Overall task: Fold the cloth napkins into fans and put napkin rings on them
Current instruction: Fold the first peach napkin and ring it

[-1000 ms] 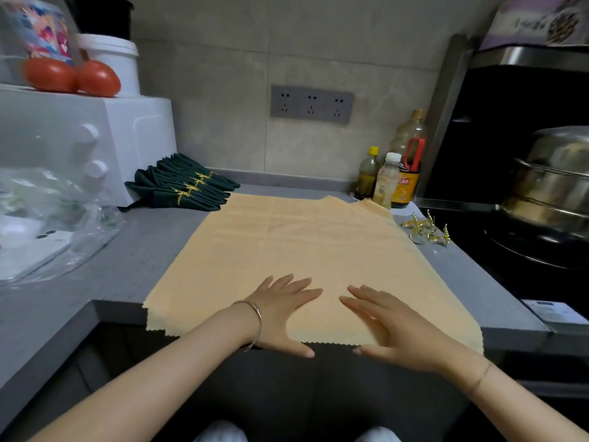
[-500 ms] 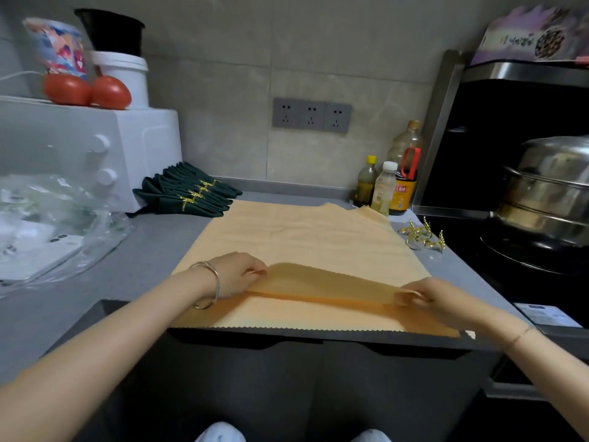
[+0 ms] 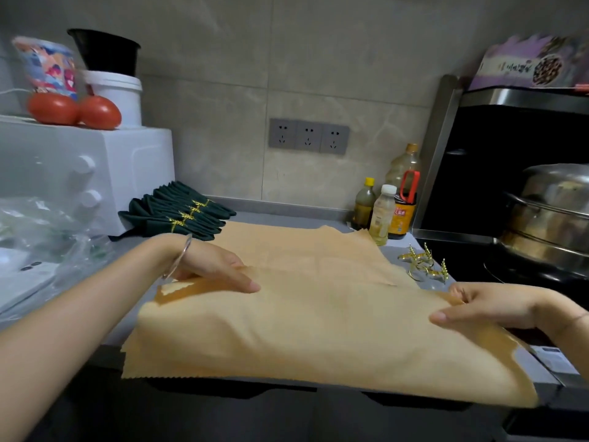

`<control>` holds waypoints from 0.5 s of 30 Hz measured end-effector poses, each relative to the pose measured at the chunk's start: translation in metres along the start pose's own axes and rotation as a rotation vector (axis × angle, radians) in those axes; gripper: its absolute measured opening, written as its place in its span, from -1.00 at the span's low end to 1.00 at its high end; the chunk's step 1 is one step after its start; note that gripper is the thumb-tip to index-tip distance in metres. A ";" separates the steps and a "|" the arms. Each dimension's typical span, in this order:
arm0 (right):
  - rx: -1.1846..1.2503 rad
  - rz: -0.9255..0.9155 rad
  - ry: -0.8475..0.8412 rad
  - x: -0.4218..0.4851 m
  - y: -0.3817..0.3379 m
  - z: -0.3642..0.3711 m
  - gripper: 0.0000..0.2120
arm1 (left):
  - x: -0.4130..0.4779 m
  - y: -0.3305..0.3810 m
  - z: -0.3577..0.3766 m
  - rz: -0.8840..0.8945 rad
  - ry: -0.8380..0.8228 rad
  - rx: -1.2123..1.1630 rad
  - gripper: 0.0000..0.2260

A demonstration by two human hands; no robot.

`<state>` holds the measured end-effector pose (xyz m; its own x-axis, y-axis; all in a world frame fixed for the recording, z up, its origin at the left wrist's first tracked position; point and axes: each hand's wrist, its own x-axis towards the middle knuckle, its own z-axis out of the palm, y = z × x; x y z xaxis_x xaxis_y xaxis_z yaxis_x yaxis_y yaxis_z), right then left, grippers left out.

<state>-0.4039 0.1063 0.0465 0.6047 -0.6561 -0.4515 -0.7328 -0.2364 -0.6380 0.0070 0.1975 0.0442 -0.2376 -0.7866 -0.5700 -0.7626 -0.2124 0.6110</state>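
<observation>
A large tan cloth napkin (image 3: 318,327) lies on the grey counter (image 3: 105,272) with a wide pleat raised across its near part. My left hand (image 3: 210,266) pinches the left end of that fold, thumb beneath and fingers on top. My right hand (image 3: 490,306) pinches the fold's right end. The napkin's near edge hangs over the counter front. Several gold napkin rings (image 3: 424,261) lie just right of the cloth. Dark green fan-folded napkins with gold rings (image 3: 181,215) are stacked at the back left.
A white oven (image 3: 73,173) with tomatoes (image 3: 75,110) and tubs on top stands at the left, plastic bags (image 3: 47,240) in front of it. Bottles (image 3: 387,208) stand at the back right. A steel pot (image 3: 551,215) sits on the black stove at the right.
My hands went from lying flat on the cloth to pinching a fold at both ends. The fold has since grown wider and moved away from me across the napkin.
</observation>
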 end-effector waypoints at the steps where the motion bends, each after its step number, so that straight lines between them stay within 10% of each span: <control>1: 0.024 -0.025 -0.003 0.009 -0.001 -0.004 -0.65 | 0.006 -0.001 -0.005 -0.008 0.055 0.004 -0.71; 7: -0.287 -0.073 0.324 0.095 0.016 -0.013 -0.57 | 0.072 -0.033 -0.029 0.022 0.526 0.198 -0.56; 15: -0.414 -0.078 0.660 0.183 0.031 -0.035 -0.83 | 0.146 -0.043 -0.048 -0.073 0.940 0.309 -0.91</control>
<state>-0.3266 -0.0457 -0.0340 0.4434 -0.8865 0.1322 -0.8312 -0.4619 -0.3095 0.0339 0.0642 -0.0389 0.2883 -0.9460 0.1484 -0.9115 -0.2236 0.3453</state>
